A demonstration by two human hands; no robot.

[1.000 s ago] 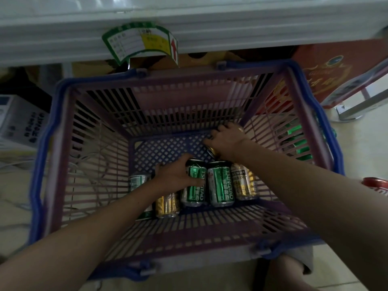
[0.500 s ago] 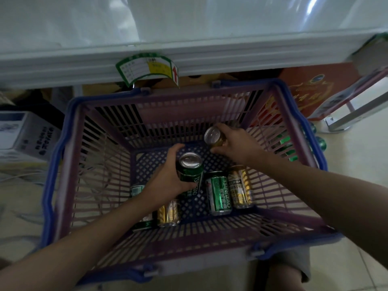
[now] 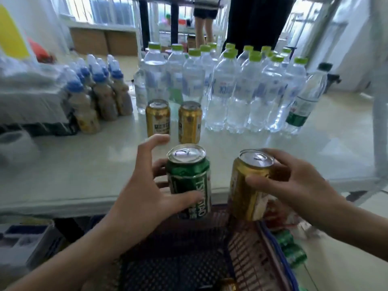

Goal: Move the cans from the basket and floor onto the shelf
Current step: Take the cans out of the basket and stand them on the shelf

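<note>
My left hand (image 3: 144, 190) grips a green can (image 3: 190, 181) held upright just over the front edge of the white shelf (image 3: 84, 175). My right hand (image 3: 294, 185) holds a gold can (image 3: 247, 185) upright beside it, at the same height. Two gold cans (image 3: 157, 117) (image 3: 190, 121) stand on the shelf just behind my hands. The blue and purple basket (image 3: 247, 253) is below, with part of a gold can (image 3: 227, 285) showing at its bottom. Green cans (image 3: 291, 248) lie on the floor to the basket's right.
Several clear water bottles with green caps (image 3: 231, 87) fill the back of the shelf. Brown drink bottles with blue caps (image 3: 98, 93) stand at the left, next to wrapped packs (image 3: 27, 91). A shelf post (image 3: 380, 101) rises at the right. A person's legs (image 3: 202, 28) show beyond.
Both hands have lifted their cans out of the basket and up to the shelf's front edge. My view has risen from the basket to the shelf top.
</note>
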